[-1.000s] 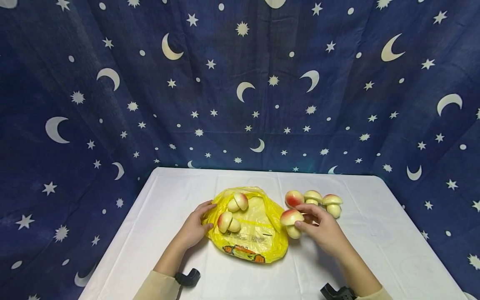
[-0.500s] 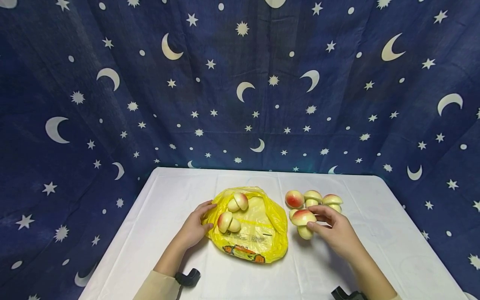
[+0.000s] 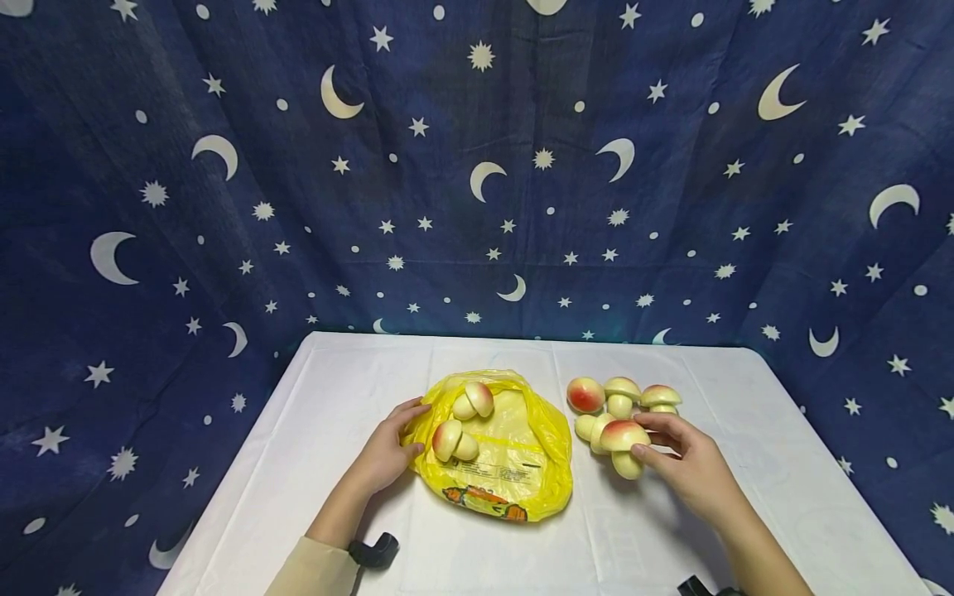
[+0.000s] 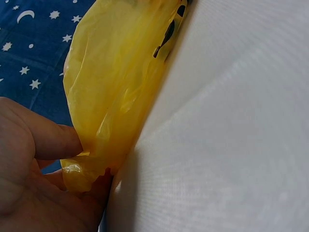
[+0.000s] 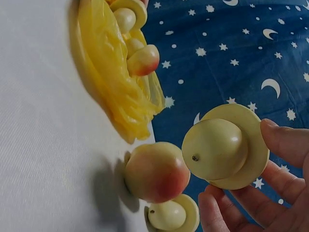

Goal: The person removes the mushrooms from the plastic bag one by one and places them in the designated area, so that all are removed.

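Note:
A crumpled yellow plastic bag (image 3: 507, 463) lies on the white table (image 3: 358, 389), with two toy mushrooms (image 3: 455, 440) (image 3: 474, 401) resting on top of it. My left hand (image 3: 406, 426) pinches the bag's left edge; the left wrist view shows thumb and fingers closed on the yellow film (image 4: 87, 164). My right hand (image 3: 644, 434) grips a red-capped mushroom (image 3: 622, 443) by its cap, just right of the bag. From the right wrist its pale underside and stem (image 5: 224, 147) face the camera, held between the fingers (image 5: 285, 140).
Several more toy mushrooms stand or lie behind the held one, among them a red-capped one (image 3: 585, 395) and a pale one (image 3: 660, 397). A dark blue cloth with moons and stars (image 3: 477, 165) hangs behind and around the table.
My right hand has carried the red-capped mushroom rightward, away from the bag and close to the group of mushrooms. My left hand has stayed on the bag's edge.

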Demonstrator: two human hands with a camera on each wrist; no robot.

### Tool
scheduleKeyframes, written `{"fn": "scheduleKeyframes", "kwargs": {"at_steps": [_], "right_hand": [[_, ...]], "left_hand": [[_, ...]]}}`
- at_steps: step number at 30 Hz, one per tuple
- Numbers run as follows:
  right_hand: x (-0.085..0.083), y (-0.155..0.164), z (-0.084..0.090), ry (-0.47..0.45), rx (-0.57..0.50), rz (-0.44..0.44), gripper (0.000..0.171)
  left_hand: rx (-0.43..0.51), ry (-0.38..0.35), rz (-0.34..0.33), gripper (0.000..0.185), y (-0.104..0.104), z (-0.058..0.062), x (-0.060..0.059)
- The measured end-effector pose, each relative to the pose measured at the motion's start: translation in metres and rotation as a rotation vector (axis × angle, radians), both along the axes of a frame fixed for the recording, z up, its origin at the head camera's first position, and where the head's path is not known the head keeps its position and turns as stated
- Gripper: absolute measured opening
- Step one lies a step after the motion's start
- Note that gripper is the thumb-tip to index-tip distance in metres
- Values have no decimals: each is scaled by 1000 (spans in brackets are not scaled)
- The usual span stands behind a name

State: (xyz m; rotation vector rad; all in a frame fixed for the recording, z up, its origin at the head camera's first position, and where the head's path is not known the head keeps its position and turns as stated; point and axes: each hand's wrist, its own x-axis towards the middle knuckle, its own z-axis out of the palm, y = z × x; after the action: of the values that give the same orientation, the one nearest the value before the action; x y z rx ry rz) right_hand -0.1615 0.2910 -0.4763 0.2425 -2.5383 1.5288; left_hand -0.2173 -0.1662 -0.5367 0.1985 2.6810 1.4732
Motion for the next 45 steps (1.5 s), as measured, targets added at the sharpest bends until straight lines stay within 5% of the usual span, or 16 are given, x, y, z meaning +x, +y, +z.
{"fn": "scheduleKeyframes", "kwargs": {"at_steps": [45], "right_hand": [[-22,40,-28,-153,68,-130,50]], "left_hand": [[7,8,-10,61,-1,-1,0]]}}
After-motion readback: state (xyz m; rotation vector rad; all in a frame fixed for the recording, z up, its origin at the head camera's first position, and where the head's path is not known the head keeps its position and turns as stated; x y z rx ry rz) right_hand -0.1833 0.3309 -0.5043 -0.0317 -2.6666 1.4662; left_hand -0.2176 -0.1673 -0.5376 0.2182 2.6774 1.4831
